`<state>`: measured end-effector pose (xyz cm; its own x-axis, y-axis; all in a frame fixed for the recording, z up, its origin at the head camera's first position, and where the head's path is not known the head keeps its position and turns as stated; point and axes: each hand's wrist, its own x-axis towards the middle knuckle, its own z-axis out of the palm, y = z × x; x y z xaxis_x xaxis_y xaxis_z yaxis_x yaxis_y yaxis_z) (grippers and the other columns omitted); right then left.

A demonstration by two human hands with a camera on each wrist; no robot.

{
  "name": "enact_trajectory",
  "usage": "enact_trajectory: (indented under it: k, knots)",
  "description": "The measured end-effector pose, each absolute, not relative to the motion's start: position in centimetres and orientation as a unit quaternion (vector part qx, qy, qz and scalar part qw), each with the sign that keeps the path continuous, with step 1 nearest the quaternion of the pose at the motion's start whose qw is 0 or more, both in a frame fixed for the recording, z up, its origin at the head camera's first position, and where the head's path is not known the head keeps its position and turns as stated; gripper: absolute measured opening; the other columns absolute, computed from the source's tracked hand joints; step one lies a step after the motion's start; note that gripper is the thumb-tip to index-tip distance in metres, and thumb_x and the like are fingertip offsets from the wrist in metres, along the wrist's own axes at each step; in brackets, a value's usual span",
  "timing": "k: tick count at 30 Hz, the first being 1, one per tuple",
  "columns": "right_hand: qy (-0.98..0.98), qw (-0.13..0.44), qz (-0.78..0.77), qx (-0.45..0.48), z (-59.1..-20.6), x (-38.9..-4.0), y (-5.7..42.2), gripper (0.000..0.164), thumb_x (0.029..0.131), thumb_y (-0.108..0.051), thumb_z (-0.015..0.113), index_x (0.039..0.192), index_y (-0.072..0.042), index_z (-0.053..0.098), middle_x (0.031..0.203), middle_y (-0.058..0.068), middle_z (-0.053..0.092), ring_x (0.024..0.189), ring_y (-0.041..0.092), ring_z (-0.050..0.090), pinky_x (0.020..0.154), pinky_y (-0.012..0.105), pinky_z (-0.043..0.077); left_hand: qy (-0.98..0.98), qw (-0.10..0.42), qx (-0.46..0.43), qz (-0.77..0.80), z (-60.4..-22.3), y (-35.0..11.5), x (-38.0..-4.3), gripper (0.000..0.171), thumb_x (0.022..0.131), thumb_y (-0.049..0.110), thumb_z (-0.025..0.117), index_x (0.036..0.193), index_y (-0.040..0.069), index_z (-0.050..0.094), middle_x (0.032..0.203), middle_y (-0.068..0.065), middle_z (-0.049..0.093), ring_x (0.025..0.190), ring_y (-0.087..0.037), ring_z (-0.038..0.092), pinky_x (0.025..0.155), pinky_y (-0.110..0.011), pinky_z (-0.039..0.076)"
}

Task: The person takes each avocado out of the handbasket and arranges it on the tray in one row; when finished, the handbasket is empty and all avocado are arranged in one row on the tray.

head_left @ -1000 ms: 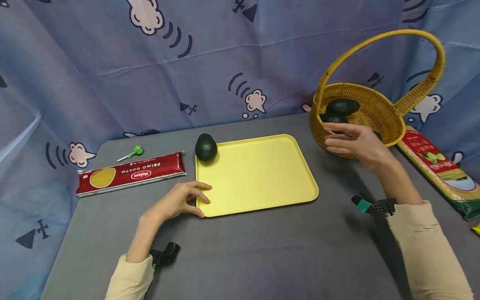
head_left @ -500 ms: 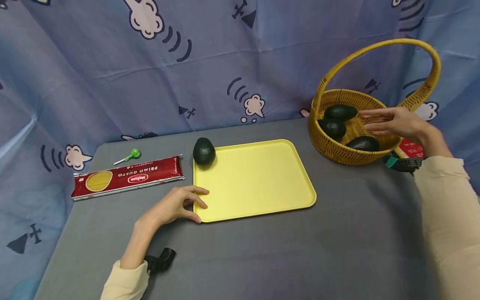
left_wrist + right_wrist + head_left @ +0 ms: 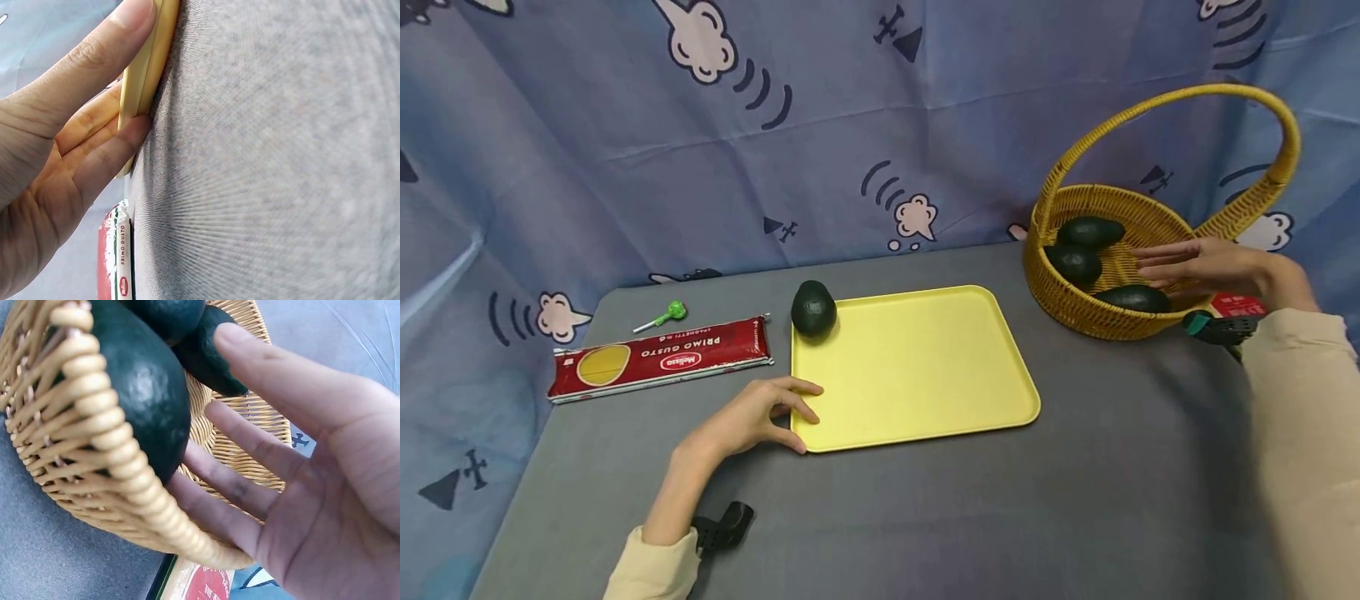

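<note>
My left hand (image 3: 752, 421) holds the front left corner of a yellow tray (image 3: 917, 367), its thumb at the rim and fingers bent over the left edge. In the left wrist view, the thumb and a fingertip press against the tray's side (image 3: 142, 81). A dark green avocado (image 3: 813, 309) sits at the tray's back left corner. My right hand (image 3: 1217, 265) reaches into a yellow wicker basket (image 3: 1075, 315) with fingers extended. Three avocados lie inside; the front avocado (image 3: 140, 387) is nearest, with fingertips partly hidden behind it in the right wrist view.
Left of the tray lies a red spaghetti packet (image 3: 662, 358), with a green lollipop (image 3: 672, 312) behind it. Another red packet (image 3: 1236, 305) shows partly behind the right wrist. The basket's tall handle (image 3: 1165, 100) arches above it. A patterned blue cloth (image 3: 850, 125) hangs behind the table.
My right hand has moved right, from above the basket's front to inside its right side, then lower toward the front avocado. The left hand stays at the tray corner.
</note>
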<state>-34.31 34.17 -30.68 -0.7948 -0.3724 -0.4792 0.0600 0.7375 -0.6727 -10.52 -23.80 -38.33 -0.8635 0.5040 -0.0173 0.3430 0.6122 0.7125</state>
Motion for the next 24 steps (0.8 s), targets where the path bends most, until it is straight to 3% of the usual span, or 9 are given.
enact_trajectory:
  k: [3, 5, 9, 12, 14, 16, 18, 20, 24]
  knots:
    - [0.867, 0.346, -0.346, -0.096, -30.6, -34.5, 34.1, 0.030, 0.098, -0.032, 0.057, 0.125, -0.045, 0.056, 0.145, 0.004, 0.044, 0.119, 0.015, 0.053, 0.093, 0.045, 0.048, 0.889, 0.115, 0.236, 0.376, -38.4, -23.7, -10.4, 0.029, 0.070, 0.014, 0.084, 0.097, 0.009, 0.076, 0.127, -0.010, 0.060, 0.117, -0.026, 0.055, 0.090, -0.037, 0.049]
    - [0.859, 0.373, -0.333, -0.110, -30.6, -34.7, 34.0, 0.036, 0.098, -0.031, 0.056, 0.133, -0.041, 0.053, 0.153, 0.020, 0.028, 0.132, 0.032, 0.040, 0.097, 0.049, 0.044, 0.888, 0.113, 0.236, 0.379, -38.5, -23.7, -10.4, 0.029, 0.070, 0.014, 0.084, 0.097, 0.009, 0.075, 0.127, -0.010, 0.060, 0.117, -0.027, 0.055, 0.090, -0.038, 0.049]
    - [0.828, 0.444, -0.316, -0.134, -30.3, -35.2, 33.9, 0.047, 0.100, -0.025, 0.053, 0.146, -0.020, 0.043, 0.156, 0.025, 0.010, 0.140, 0.049, 0.008, 0.104, 0.060, 0.030, 0.886, 0.110, 0.240, 0.381, -38.6, -23.5, -10.5, 0.029, 0.070, 0.014, 0.085, 0.097, 0.009, 0.075, 0.127, -0.010, 0.060, 0.117, -0.026, 0.054, 0.090, -0.037, 0.049]
    - [0.788, 0.506, -0.316, -0.153, -30.2, -35.9, 34.3, 0.049, 0.102, -0.019, 0.049, 0.148, -0.009, 0.036, 0.151, -0.005, 0.032, 0.139, 0.018, 0.030, 0.106, 0.057, 0.029, 0.884, 0.106, 0.245, 0.383, -38.7, -23.3, -10.6, 0.029, 0.070, 0.014, 0.085, 0.097, 0.008, 0.075, 0.127, -0.011, 0.060, 0.114, -0.026, 0.055, 0.086, -0.033, 0.050]
    - [0.768, 0.535, -0.314, -0.161, -30.2, -36.4, 34.5, 0.046, 0.103, -0.017, 0.046, 0.148, -0.012, 0.037, 0.137, -0.025, 0.038, 0.123, -0.008, 0.039, 0.106, 0.048, 0.032, 0.885, 0.102, 0.248, 0.381, -38.7, -23.3, -10.6, 0.030, 0.069, 0.014, 0.085, 0.097, 0.008, 0.075, 0.127, -0.011, 0.060, 0.113, -0.026, 0.056, 0.083, -0.030, 0.049]
    - [0.751, 0.555, -0.314, -0.169, -30.4, -36.9, 34.6, 0.046, 0.104, -0.016, 0.043, 0.149, -0.018, 0.037, 0.125, -0.036, 0.038, 0.106, -0.024, 0.036, 0.106, 0.047, 0.032, 0.886, 0.099, 0.247, 0.379, -38.6, -23.3, -10.7, 0.030, 0.069, 0.013, 0.085, 0.096, 0.008, 0.075, 0.126, -0.011, 0.060, 0.113, -0.026, 0.056, 0.080, -0.029, 0.049]
    - [0.745, 0.561, -0.316, -0.175, -30.5, -37.0, 34.4, 0.047, 0.104, -0.016, 0.042, 0.150, -0.021, 0.035, 0.132, -0.034, 0.035, 0.109, -0.024, 0.035, 0.107, 0.051, 0.029, 0.887, 0.100, 0.248, 0.376, -38.5, -23.4, -10.7, 0.030, 0.069, 0.014, 0.085, 0.097, 0.008, 0.075, 0.127, -0.012, 0.060, 0.114, -0.026, 0.056, 0.080, -0.029, 0.049]
    - [0.753, 0.550, -0.313, -0.180, -30.7, -37.0, 34.3, 0.049, 0.104, -0.016, 0.041, 0.151, -0.020, 0.030, 0.143, -0.027, 0.027, 0.124, -0.014, 0.030, 0.107, 0.060, 0.023, 0.888, 0.101, 0.246, 0.375, -38.5, -23.5, -10.6, 0.030, 0.069, 0.014, 0.085, 0.097, 0.008, 0.075, 0.127, -0.012, 0.060, 0.115, -0.026, 0.056, 0.081, -0.030, 0.049]
    - [0.777, 0.516, -0.322, -0.165, -30.9, -36.7, 34.0, 0.051, 0.104, -0.018, 0.044, 0.152, -0.025, 0.029, 0.159, 0.008, -0.001, 0.144, 0.033, 0.000, 0.104, 0.068, 0.018, 0.888, 0.099, 0.245, 0.375, -38.4, -23.7, -10.6, 0.030, 0.069, 0.015, 0.085, 0.097, 0.008, 0.075, 0.127, -0.011, 0.060, 0.115, -0.027, 0.056, 0.081, -0.031, 0.049]
